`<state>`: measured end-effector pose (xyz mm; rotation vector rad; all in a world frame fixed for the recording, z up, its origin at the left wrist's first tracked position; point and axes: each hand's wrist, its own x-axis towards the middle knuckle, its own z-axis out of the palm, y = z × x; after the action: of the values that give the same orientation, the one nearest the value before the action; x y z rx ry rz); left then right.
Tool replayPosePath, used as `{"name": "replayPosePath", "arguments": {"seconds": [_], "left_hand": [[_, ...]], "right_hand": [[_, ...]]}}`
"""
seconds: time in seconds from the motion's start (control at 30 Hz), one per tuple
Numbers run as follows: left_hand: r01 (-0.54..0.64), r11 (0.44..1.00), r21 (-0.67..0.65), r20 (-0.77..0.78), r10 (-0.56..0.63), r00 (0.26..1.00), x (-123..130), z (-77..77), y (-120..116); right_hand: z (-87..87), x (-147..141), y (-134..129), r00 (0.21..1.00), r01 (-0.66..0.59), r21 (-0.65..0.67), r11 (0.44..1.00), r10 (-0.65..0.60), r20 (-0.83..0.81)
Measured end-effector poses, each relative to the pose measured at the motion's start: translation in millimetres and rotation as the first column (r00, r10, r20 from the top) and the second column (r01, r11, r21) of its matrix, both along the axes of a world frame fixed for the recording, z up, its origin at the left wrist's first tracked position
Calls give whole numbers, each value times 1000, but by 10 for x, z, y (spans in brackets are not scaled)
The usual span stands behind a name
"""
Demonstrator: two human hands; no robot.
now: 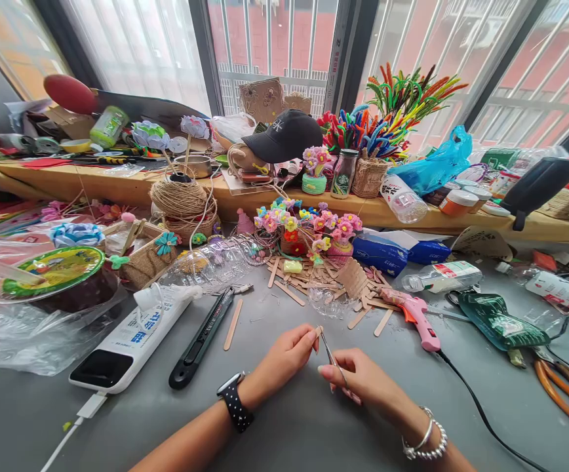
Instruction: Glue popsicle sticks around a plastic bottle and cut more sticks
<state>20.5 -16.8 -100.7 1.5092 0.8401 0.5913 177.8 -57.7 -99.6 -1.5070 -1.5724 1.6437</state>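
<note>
Left hand: A left hand [292, 351], a dark dotted watch band [238, 403] at its wrist, pinches a wooden stick [319, 331] between thumb and fingers, the grip closed.
Right hand: A right hand [356, 377], silver bracelets [427, 439] below it, closes around small metal scissors [332, 357], fingers curled at the handles.
Wooden stick: Its rounded end shows at the left fingertips, between the two hands and slightly above the right; the fingers hide the rest.
Scissors: They slant up and left from the right hand, tips meeting the stick's visible end. How far the blades are parted is too small to tell.
Gray tabletop: Both hands are raised over the near middle of a gray table [289, 432]. A loose stick [233, 325] lies left of them, beside a dark utility knife [203, 341].
Stick pile: Beyond the hands, a pile of craft sticks [321, 282] spreads in front of pink and blue flowers [341, 229].
Glue gun: A pink glue gun [419, 321] lies beyond the right hand and to its right, its black cord running toward the near edge.
Window ledge: A black cap [287, 134] and colorful pipe cleaners [373, 131] line a wooden ledge [245, 196] under barred windows [274, 39].
</note>
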Motion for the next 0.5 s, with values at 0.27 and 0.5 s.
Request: {"name": "replayPosePath", "arguments": {"seconds": [0.27, 0.5], "left_hand": [[4, 999, 33, -74, -2, 997, -6, 38, -8], [-19, 996, 81, -100, 27, 995, -11, 65, -8]], "right_hand": [[-3, 131, 29, 971, -133, -67, 989, 116, -211], [13, 192, 28, 940, -186, -68, 980, 158, -303]]}}
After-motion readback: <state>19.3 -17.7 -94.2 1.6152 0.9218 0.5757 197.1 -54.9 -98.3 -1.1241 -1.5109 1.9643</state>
